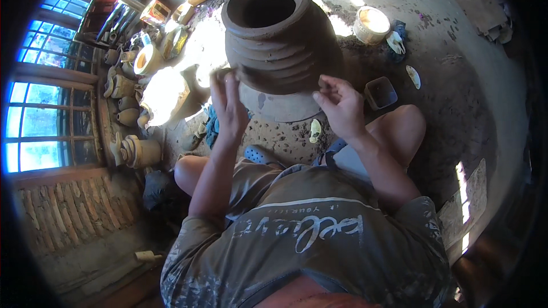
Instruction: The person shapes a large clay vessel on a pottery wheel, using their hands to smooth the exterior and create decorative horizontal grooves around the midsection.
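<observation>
A large brown clay pot (279, 60) with a thick round rim and ridged sides stands upright in front of me, its mouth dark inside. Beneath it is a pale grey base (285, 109). At the pot's left side is my left hand (229, 105), its fingers curled in and their tips close to the clay; whether they touch it is unclear. My right hand (343, 105) is at the lower right of the pot, thumb and fingers drawn together around a small dark bit that is too small to name.
A round tub (371, 25) and a square plastic container (381, 93) sit on the floor to the right. Pale oval pieces (315, 131) lie about. Several clay pots (128, 116) line the windows at left. A flat board (469, 205) is at lower right.
</observation>
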Demonstrator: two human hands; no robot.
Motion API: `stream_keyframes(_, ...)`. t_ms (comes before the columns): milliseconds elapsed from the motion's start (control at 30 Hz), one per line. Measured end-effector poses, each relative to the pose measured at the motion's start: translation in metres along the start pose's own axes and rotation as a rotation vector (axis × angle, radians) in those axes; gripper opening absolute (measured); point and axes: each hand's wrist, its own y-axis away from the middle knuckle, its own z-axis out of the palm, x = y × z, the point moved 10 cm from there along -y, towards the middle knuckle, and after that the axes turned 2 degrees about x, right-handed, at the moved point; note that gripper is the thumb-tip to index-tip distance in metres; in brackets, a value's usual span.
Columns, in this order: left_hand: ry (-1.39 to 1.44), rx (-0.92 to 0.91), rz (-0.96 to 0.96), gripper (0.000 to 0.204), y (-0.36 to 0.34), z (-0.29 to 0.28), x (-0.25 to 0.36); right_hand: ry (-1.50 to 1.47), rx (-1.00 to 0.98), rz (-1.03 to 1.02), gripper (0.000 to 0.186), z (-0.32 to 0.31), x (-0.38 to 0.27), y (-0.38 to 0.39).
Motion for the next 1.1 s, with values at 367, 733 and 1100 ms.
stream_keyframes(367,-0.264,-0.140,0.194,0.127,-0.045,0.038,0.010,0.125,0.104,-0.156,0.019,0.003,-0.017,-0.022)
stream_keyframes(733,-0.169,-0.209,0.209,0.128,-0.064,0.026,-0.012,0.279,0.010,-0.400,0.016,0.037,-0.047,-0.012)
stream_keyframes(1100,-0.110,-0.289,0.220,0.124,-0.084,0.018,-0.021,0.298,0.004,-0.432,0.025,0.047,-0.047,-0.023)
